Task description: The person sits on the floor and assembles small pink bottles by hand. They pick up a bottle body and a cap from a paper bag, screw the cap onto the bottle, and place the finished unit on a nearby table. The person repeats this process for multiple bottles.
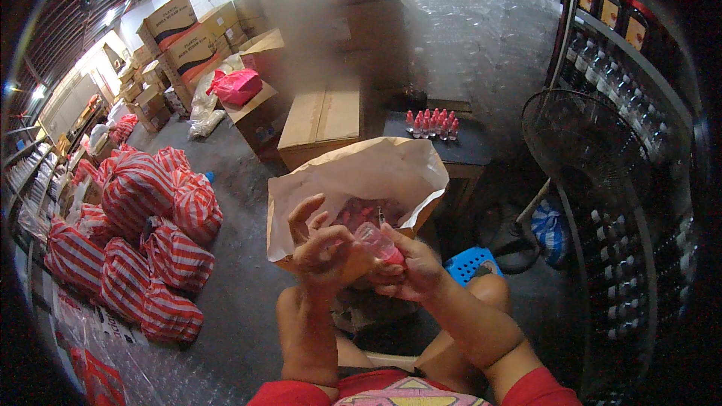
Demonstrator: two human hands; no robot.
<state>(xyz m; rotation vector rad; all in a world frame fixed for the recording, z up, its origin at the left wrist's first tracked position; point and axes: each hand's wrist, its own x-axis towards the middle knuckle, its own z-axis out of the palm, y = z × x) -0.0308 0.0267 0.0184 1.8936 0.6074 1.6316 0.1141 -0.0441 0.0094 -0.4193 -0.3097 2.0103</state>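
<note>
My right hand [415, 268] is closed around a small clear plastic bottle [370, 237] with a pink-red cap. The bottle tilts, its clear body pointing up and left and its cap lying by my right fingers. Close beside it, my left hand [325, 248] is raised with bent fingers apart, and nothing shows in it. Both hands are above the near edge of a large open brown paper bag [353, 168]. Red pieces [352, 212] lie inside the bag, partly hidden by my hands.
Several small red-capped bottles [432, 125] stand on a dark low table [462, 152] beyond the bag. A closed carton [322, 116] stands behind it. Red-striped sacks [143, 195] pile up at left. To the right are a standing fan [587, 135], a blue perforated item [468, 262] and bottle shelves [624, 83].
</note>
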